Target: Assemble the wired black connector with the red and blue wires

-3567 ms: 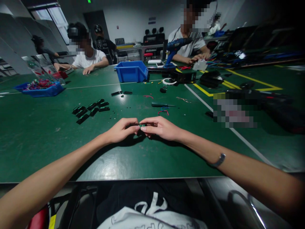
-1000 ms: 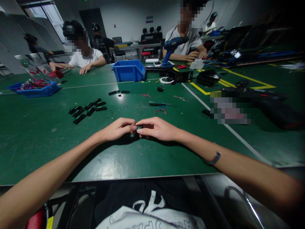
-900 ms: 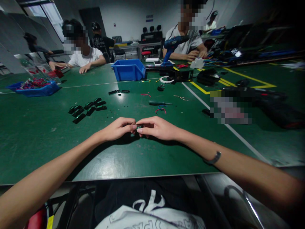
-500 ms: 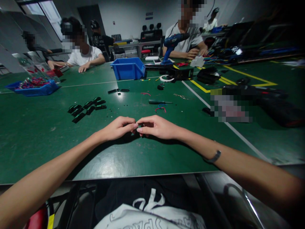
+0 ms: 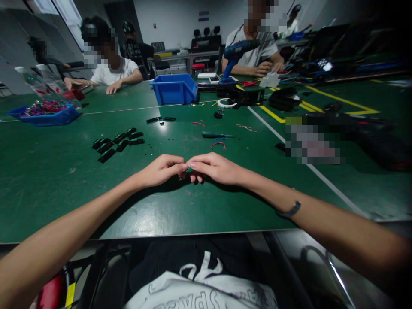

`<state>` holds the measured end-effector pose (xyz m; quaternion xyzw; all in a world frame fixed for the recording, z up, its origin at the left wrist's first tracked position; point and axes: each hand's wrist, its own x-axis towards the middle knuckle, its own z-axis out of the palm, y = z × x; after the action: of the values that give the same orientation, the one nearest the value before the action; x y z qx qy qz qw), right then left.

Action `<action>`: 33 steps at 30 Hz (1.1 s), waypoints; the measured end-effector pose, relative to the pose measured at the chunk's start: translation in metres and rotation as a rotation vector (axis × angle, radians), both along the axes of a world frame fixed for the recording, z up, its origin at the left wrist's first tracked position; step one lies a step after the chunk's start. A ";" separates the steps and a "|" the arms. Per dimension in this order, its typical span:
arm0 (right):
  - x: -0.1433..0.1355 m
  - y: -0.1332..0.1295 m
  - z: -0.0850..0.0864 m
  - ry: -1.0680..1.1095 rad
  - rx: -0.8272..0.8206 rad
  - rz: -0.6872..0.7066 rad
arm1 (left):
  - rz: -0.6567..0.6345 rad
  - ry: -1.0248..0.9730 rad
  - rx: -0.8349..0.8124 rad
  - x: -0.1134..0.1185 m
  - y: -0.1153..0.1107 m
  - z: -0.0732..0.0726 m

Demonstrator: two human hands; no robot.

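Note:
A small green piece [image 5: 189,170], mostly covered by fingers, sits between my two hands just above the green table [image 5: 135,214]. My left hand [image 5: 164,170] pinches it from the left with thumb and fingers closed. From the right, my right hand [image 5: 214,168] grips it too, its thumb meeting the left fingertips. Beyond the hands lie a dark screwdriver [image 5: 214,135] and short red and blue wires [image 5: 219,145]. To the left rests a group of black pieces with green parts [image 5: 120,139]. What kind of piece I hold cannot be made out.
A blue bin [image 5: 175,89] and a blue cordless drill [image 5: 234,58] stand further back. At left are a blue tray [image 5: 51,118] of wires and plastic bottles [image 5: 30,81]. A black tool [image 5: 370,137] lies at right. Co-workers sit across the table.
My right thumb and fingers have closed in over the small green piece, and fingertips now show beneath it. The view has shifted slightly; the things on the table lie as before.

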<state>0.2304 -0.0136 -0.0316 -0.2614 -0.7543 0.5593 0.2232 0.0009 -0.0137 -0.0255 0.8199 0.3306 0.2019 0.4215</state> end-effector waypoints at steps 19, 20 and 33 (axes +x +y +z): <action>-0.002 0.000 -0.006 0.045 0.016 -0.060 | 0.029 -0.069 -0.027 0.000 0.002 -0.004; -0.002 0.000 -0.005 0.039 0.008 -0.059 | 0.030 -0.069 -0.027 0.000 0.002 -0.004; -0.001 0.001 0.002 0.010 -0.050 -0.039 | 0.026 -0.049 -0.012 -0.001 0.001 -0.005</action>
<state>0.2298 -0.0130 -0.0296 -0.2788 -0.7338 0.5747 0.2312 -0.0002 -0.0123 -0.0303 0.8080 0.3318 0.2252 0.4316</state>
